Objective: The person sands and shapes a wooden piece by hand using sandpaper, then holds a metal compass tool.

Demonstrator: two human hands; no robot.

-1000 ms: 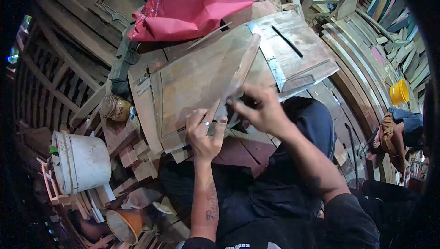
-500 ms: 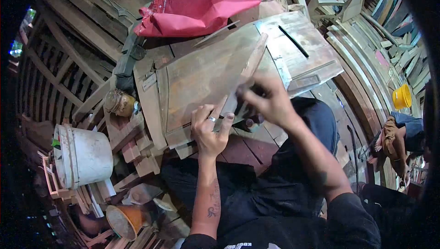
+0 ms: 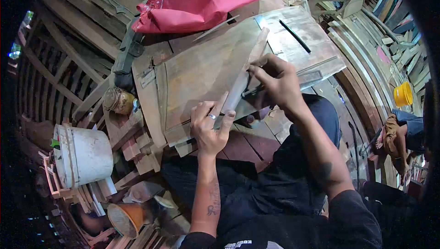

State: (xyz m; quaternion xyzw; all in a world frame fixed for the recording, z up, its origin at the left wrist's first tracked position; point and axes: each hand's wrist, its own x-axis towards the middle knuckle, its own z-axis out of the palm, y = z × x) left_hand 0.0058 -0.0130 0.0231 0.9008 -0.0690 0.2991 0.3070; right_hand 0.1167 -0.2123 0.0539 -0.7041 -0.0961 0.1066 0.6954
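A long, narrow wooden piece [image 3: 258, 47] slants up and away over a broad wooden panel [image 3: 192, 75]. Its near end is gripped between the thumb and fingers of my left hand [image 3: 211, 127], which wears a ring. My right hand [image 3: 277, 82] is pinched at the middle of the piece, on its right edge; what sits between the fingertips is too small to make out. A thin black rod [image 3: 294, 36] lies on the panel's far right part, beyond my right hand.
A red bag [image 3: 201, 1] lies behind the panel. On the left are a glass jar [image 3: 120, 101], a white bucket [image 3: 87, 157] and an orange container [image 3: 126, 219]. Long boards [image 3: 362, 70], a yellow bucket [image 3: 403, 94] and another person's leg [image 3: 398, 143] are at the right.
My right hand has moved up along the wooden piece, away from my left hand. My left hand keeps its hold on the near end. The view has shifted slightly.
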